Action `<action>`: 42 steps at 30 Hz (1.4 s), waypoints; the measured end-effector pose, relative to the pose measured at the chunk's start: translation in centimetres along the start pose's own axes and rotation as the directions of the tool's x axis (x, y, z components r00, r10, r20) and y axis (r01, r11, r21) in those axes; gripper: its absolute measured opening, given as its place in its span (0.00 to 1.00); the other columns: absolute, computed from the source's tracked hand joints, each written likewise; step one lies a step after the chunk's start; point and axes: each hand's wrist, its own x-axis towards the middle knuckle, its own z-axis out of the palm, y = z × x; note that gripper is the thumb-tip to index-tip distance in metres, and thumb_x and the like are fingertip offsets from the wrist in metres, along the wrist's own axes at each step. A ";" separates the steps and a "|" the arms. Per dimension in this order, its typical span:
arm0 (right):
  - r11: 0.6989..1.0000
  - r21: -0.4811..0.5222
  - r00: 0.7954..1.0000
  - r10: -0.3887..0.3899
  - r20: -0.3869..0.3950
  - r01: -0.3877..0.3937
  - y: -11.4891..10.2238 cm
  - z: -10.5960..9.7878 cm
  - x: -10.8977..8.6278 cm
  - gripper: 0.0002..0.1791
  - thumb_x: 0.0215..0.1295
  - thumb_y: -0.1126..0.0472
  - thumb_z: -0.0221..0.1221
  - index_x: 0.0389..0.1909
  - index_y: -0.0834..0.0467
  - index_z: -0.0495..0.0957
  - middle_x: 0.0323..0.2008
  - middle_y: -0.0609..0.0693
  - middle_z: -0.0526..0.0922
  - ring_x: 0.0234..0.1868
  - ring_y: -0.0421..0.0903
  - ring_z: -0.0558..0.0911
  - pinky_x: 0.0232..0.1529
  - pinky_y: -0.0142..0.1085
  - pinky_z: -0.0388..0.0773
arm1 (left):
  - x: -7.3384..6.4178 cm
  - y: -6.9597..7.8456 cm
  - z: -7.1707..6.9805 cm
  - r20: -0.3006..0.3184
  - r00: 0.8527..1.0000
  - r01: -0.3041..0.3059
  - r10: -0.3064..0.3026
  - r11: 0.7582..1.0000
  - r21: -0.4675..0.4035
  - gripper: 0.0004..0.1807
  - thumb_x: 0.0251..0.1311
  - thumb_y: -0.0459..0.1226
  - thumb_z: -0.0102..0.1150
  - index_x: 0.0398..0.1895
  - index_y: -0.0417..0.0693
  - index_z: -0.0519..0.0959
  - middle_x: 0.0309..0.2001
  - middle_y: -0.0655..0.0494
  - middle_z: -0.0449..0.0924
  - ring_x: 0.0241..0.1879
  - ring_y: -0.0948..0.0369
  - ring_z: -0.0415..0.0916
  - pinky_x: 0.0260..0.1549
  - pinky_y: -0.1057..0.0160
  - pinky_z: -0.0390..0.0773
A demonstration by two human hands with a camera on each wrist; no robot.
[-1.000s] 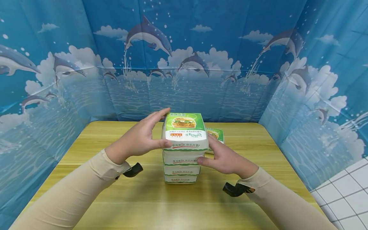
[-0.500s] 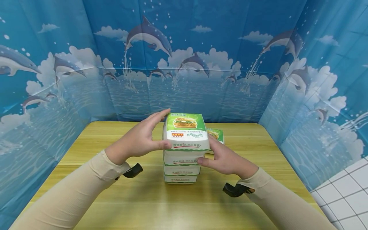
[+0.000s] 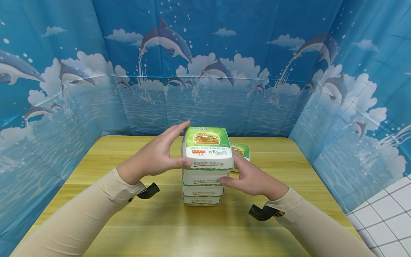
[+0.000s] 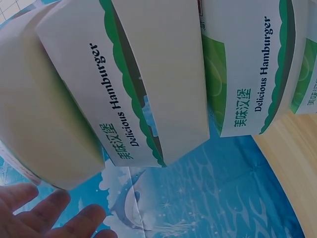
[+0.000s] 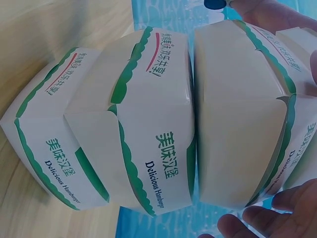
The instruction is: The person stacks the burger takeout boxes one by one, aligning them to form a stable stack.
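Note:
Several white-and-green paper hamburger boxes stand in one upright stack mid-table. The top box (image 3: 208,162), with a burger picture on its lid, sits slightly askew, overhanging the box below. My left hand (image 3: 146,157) holds this top box at its left side, thumb at the front corner, fingers towards the back. On the stack's right, my right hand (image 3: 255,177) grips the second box (image 3: 202,177), its thumb on the front corner; its other fingers are mostly hidden behind. The right wrist view shows the right hand's fingertips (image 5: 265,218) beside the upper boxes.
Another hamburger box (image 3: 244,151) lies behind the right hand, partly covered. All stand on a wooden table (image 3: 135,228). A blue dolphin-print curtain (image 3: 205,103) encloses the back and sides; white tiles (image 3: 385,210) show at the lower right.
The top box has shifted very slightly right and down. Both hands keep nearly the same places, and the lower boxes stay put.

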 end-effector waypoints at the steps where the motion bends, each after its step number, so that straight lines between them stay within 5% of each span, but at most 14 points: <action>1: 1.000 0.005 1.000 -0.001 0.000 0.001 0.0 0.0 0.0 0.40 0.74 0.57 0.66 0.79 0.34 0.59 0.78 0.39 0.61 0.80 0.46 0.62 0.69 0.57 0.75 | 0.0 0.0 0.0 -0.001 1.000 -0.002 0.002 1.000 0.002 0.67 0.46 0.84 0.54 0.87 0.70 0.44 0.86 0.60 0.45 0.80 0.50 0.59 0.71 0.29 0.63; 28: 0.999 0.047 1.000 -0.009 0.009 0.009 0.2 0.2 0.1 0.42 0.71 0.57 0.69 0.79 0.36 0.59 0.75 0.40 0.67 0.73 0.45 0.73 0.65 0.53 0.80 | -0.2 0.1 0.2 0.016 1.000 -0.023 0.024 0.998 -0.052 0.65 0.49 0.81 0.60 0.86 0.70 0.46 0.85 0.60 0.47 0.81 0.51 0.56 0.72 0.27 0.61; 42: 0.999 0.046 1.000 0.004 -0.004 -0.004 0.4 0.1 0.3 0.41 0.73 0.58 0.67 0.79 0.34 0.58 0.75 0.40 0.66 0.73 0.45 0.74 0.66 0.54 0.78 | -0.1 0.1 0.2 0.019 1.000 -0.004 0.005 0.998 -0.062 0.56 0.62 0.64 0.68 0.86 0.70 0.46 0.84 0.61 0.51 0.81 0.53 0.57 0.72 0.30 0.62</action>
